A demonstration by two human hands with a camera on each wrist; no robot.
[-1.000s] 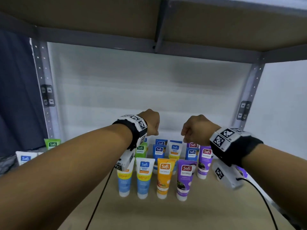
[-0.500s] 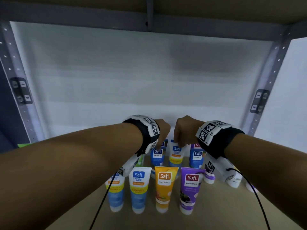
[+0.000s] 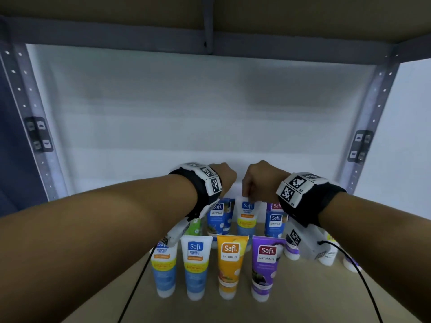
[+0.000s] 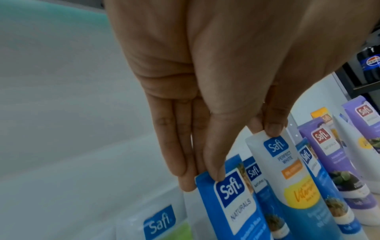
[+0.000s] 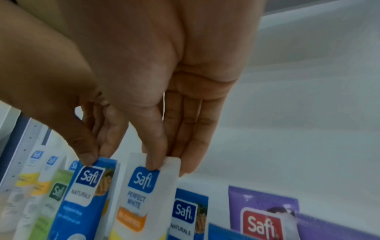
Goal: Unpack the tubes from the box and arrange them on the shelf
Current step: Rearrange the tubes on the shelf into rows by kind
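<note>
Safi tubes stand cap-down in rows on the brown shelf board (image 3: pixel 303 297). My left hand (image 3: pixel 225 180) reaches to the back row. There its thumb and fingers pinch the flat top of a blue Naturals tube (image 3: pixel 218 217); the left wrist view shows this left hand (image 4: pixel 202 180) on the blue tube (image 4: pixel 232 207). My right hand (image 3: pixel 254 183) is close beside it and pinches the top of a white Perfect White tube (image 3: pixel 247 215). In the right wrist view the right hand (image 5: pixel 168 167) has its thumb in front of the white tube (image 5: pixel 141 191) and its fingers behind. No box is in view.
The front row holds two white-blue tubes (image 3: pixel 194 269), an orange tube (image 3: pixel 229 264) and a purple tube (image 3: pixel 265 266). More purple tubes (image 4: pixel 327 146) stand to the right. Grey uprights (image 3: pixel 39 141) frame the bay, and an upper shelf (image 3: pixel 210 36) hangs overhead. Wrist-camera cables (image 3: pixel 137 283) trail over the board.
The two hands have come closer together over the middle of the back row. The head view has swung towards the centre of the shelf and moved nearer.
</note>
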